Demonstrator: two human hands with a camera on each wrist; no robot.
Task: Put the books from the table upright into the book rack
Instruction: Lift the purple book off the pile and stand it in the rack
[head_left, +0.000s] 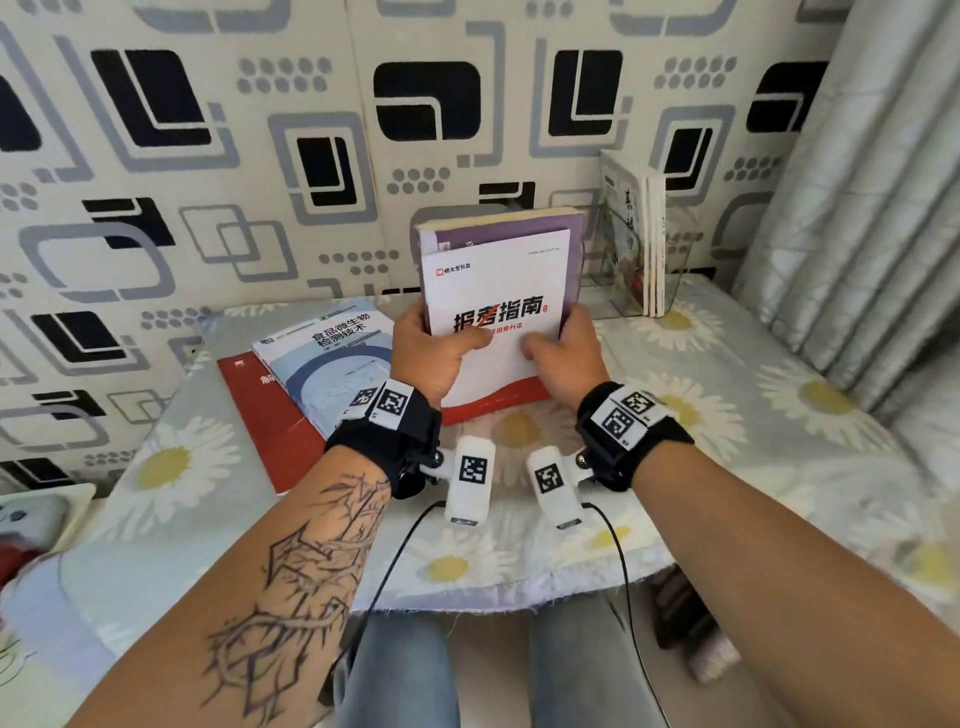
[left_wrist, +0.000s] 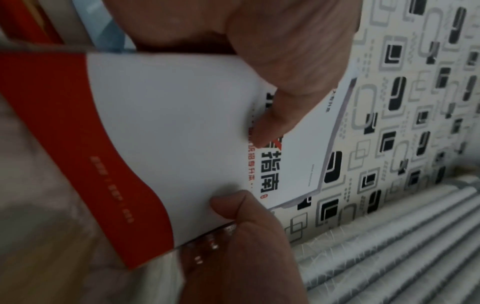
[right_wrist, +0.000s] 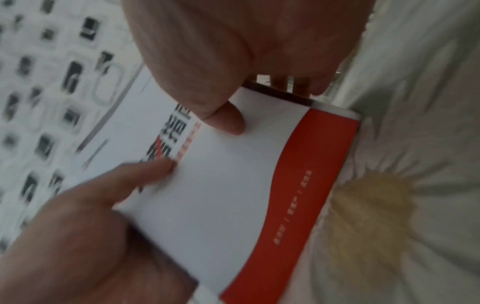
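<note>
A white booklet with a red lower band stands tilted on its lower edge on the table, with a thicker purple book pressed behind it. My left hand grips their left edge, thumb on the white cover. My right hand grips the right edge, thumb on the cover too. The clear book rack stands at the back right, just right of the held books, with upright books inside. A blue book lies on a red book to the left.
The table wears a daisy-print cloth. A patterned wall rises right behind it and a grey curtain hangs along the right side. The table's front edge is close to my knees, with thin cables hanging over it.
</note>
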